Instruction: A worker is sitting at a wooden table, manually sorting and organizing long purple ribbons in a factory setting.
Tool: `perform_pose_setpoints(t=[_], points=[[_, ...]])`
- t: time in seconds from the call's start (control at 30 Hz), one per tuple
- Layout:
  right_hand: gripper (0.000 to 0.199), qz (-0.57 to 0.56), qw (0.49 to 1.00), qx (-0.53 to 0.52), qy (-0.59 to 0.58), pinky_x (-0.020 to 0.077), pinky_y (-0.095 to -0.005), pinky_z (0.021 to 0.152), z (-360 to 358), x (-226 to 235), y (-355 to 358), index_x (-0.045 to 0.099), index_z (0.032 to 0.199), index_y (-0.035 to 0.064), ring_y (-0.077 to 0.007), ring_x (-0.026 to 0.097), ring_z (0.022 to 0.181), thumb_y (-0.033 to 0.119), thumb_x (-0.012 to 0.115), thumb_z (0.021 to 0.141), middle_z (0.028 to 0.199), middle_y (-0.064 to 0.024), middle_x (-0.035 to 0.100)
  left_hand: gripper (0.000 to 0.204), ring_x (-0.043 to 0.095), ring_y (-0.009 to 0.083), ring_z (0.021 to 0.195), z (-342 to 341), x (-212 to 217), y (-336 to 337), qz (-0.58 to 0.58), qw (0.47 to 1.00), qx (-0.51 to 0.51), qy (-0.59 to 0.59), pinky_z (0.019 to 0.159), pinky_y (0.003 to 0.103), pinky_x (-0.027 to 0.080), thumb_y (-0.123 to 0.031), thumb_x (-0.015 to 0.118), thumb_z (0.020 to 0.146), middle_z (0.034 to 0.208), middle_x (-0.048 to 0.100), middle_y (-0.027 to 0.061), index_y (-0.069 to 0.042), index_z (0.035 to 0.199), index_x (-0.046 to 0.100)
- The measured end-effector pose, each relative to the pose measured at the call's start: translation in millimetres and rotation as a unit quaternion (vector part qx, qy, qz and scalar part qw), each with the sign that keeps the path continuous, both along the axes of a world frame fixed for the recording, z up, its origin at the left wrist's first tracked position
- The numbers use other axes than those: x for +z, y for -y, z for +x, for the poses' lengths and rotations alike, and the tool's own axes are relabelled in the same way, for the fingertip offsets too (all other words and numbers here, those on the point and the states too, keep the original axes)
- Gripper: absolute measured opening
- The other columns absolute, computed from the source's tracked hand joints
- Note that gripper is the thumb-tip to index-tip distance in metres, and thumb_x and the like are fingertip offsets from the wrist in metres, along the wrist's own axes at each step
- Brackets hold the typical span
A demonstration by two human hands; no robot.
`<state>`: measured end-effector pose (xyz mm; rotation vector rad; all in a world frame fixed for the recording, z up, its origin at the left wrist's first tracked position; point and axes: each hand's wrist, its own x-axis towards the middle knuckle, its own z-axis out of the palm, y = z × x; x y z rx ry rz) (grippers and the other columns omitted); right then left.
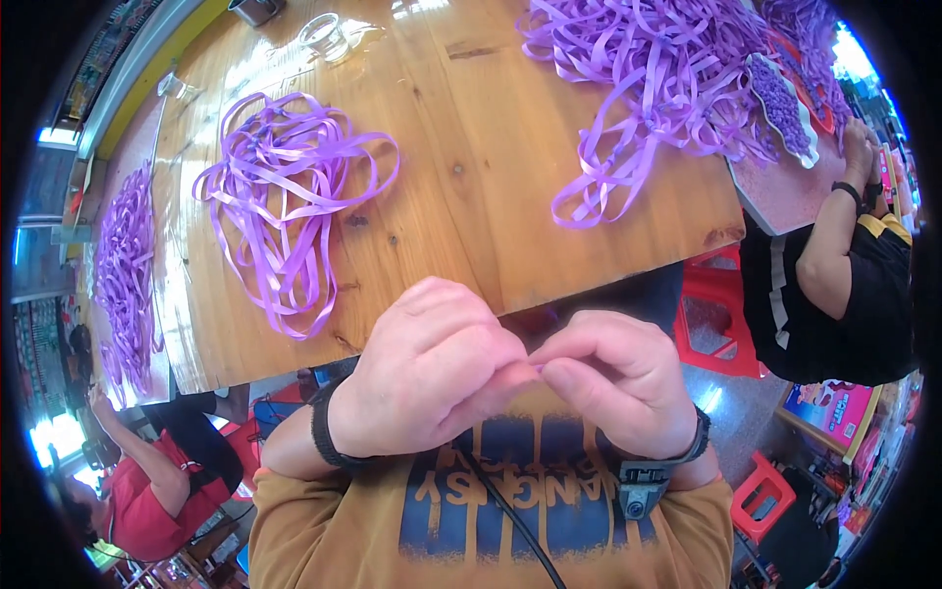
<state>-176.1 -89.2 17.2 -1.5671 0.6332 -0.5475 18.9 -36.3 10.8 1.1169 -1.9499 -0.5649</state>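
My left hand and my right hand meet in front of my chest, just off the table's near edge. The right thumb and forefinger are pinched together against the left fingertips. A tiny bit of purple shows between them, too small and covered to make out. The left fingers are curled shut, and what lies inside them is hidden. Beyond my left hand, a loose bundle of shiny purple ribbon loops lies on the wooden table.
A large heap of purple ribbons covers the table's far right, beside a white-rimmed tray of small purple pieces. More ribbons lie far left. A clear jar stands at the back. People sit either side; a red stool stands right.
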Motion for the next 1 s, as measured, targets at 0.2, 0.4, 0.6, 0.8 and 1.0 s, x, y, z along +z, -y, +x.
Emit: perform_pose_setpoints(t=[0.2,0.4,0.6,0.8,1.0], points=[[0.005,-0.025,1.0,-0.011,-0.011,0.0379,-0.0238,0.049,-0.2,0.7,-0.5,0.062,0.083,0.0005,-0.0117,0.049,0.056,0.003,0.062,0.078,0.067,-0.0047,0.053,0.027,0.051,0.0185,0.065,2.9,3.4,-11.7,0.209,0.961,0.042,-0.176,0.059,0.029,0.04,-0.025,0.049,0.091,0.073,0.054,0.0093,0.001,0.084,0.057],[0.006,-0.06,0.998,-0.017,-0.013,0.0378,-0.0235,0.048,0.8,-1.2,-4.0,0.061,0.081,0.0016,-0.0117,0.049,0.054,0.003,0.064,0.076,0.065,-0.0044,0.053,0.023,0.051,0.0182,0.064,2.8,7.1,-6.2,0.198,0.968,-0.043,-0.148,0.058,0.028,0.04,-0.023,0.055,0.087,0.072,0.055,0.0071,0.0,0.085,0.058],[0.006,-0.055,0.998,-0.021,-0.023,0.0378,-0.0244,0.047,0.3,-0.3,-4.2,0.061,0.079,0.0024,-0.0123,0.05,0.053,0.003,0.065,0.075,0.065,-0.0046,0.053,0.007,0.053,0.0228,0.065,2.4,7.2,-4.7,0.188,0.977,-0.046,-0.084,0.059,0.03,0.041,-0.005,0.063,0.076,0.072,0.057,0.0075,-0.003,0.082,0.059],[0.007,-0.08,0.997,-0.002,-0.011,0.0383,-0.025,0.048,-1.4,-3.6,-2.2,0.062,0.083,0.0025,-0.015,0.051,0.055,0.004,0.065,0.076,0.066,-0.0057,0.054,0.007,0.053,0.0158,0.063,9.2,17.1,-11.3,0.488,0.838,-0.042,-0.241,0.057,0.028,0.041,-0.007,0.058,0.082,0.073,0.059,0.0055,0.0,0.08,0.059],[0.008,-0.089,0.996,-0.003,0.031,0.0391,-0.027,0.053,7.9,-6.6,-8.4,0.062,0.083,0.0002,-0.0168,0.052,0.059,0.0,0.064,0.075,0.069,-0.0079,0.057,0.01,0.054,0.0139,0.062,-7.4,8.3,-17.3,0.366,0.822,0.053,-0.433,0.055,0.025,0.041,-0.006,0.06,0.082,0.068,0.059,0.0097,0.003,0.08,0.062]])
